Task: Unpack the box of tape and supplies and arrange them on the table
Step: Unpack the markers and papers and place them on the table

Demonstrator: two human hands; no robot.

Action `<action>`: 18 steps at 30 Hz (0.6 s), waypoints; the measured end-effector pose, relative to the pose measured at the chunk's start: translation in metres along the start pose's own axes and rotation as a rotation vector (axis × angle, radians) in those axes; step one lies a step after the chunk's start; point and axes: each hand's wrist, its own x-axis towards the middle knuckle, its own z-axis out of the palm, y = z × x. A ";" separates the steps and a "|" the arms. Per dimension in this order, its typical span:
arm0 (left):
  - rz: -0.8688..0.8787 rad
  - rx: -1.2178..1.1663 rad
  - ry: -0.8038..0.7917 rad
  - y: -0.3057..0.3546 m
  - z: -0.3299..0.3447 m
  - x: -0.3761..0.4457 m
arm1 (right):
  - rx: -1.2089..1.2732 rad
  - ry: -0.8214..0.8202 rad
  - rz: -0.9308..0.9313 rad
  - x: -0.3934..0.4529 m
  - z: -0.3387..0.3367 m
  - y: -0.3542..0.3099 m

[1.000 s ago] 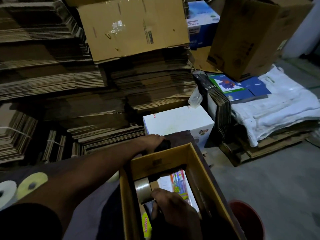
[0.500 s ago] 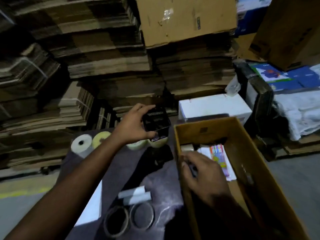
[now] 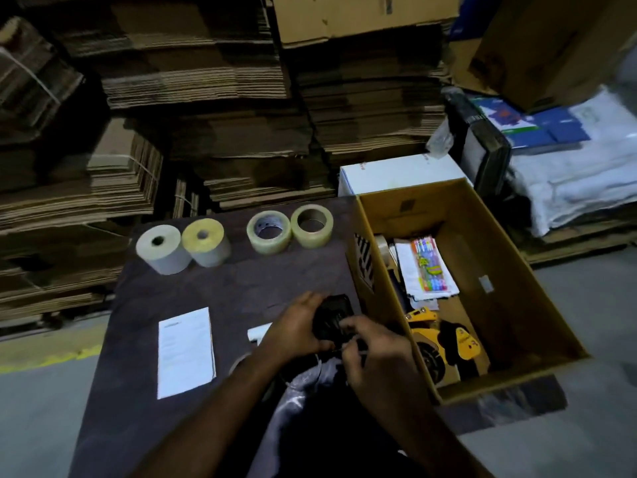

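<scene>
Box [image 3: 510, 270] sits at three o'clock on the dark surface [image 3: 241, 288], partly unpacked: a pen pack [image 3: 429, 265], papers and a yellow tape dispenser [image 3: 434, 336] remain inside. Already out, toward twelve o'clock, stand two label rolls [image 3: 182, 248] and two clear tape rolls [image 3: 289, 229]; a white sheet [image 3: 186, 351] lies at nine o'clock. Left hand [image 3: 296, 331] grips a small black object [image 3: 332, 315]; right hand [image 3: 372, 346] pinches its near edge. No writing is legible.

Flattened cardboard stacks [image 3: 220, 81] behind; white box [image 3: 396, 174] (closed), folded white sacks [image 3: 579, 181].
</scene>
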 end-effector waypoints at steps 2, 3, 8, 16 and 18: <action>-0.004 -0.030 0.002 -0.006 0.004 -0.004 | -0.016 0.004 0.052 -0.008 0.006 -0.001; -0.004 -0.055 0.006 -0.007 0.004 -0.006 | -0.029 0.004 0.068 -0.011 0.009 0.000; -0.055 -0.158 0.148 -0.011 0.000 -0.015 | -0.002 -0.057 0.150 -0.012 0.007 0.005; -0.046 -0.085 0.208 -0.006 -0.017 -0.007 | 0.017 -0.146 0.222 -0.011 -0.005 0.003; -0.041 -0.108 0.240 -0.002 -0.028 -0.014 | 0.039 -0.109 0.234 -0.011 -0.008 -0.001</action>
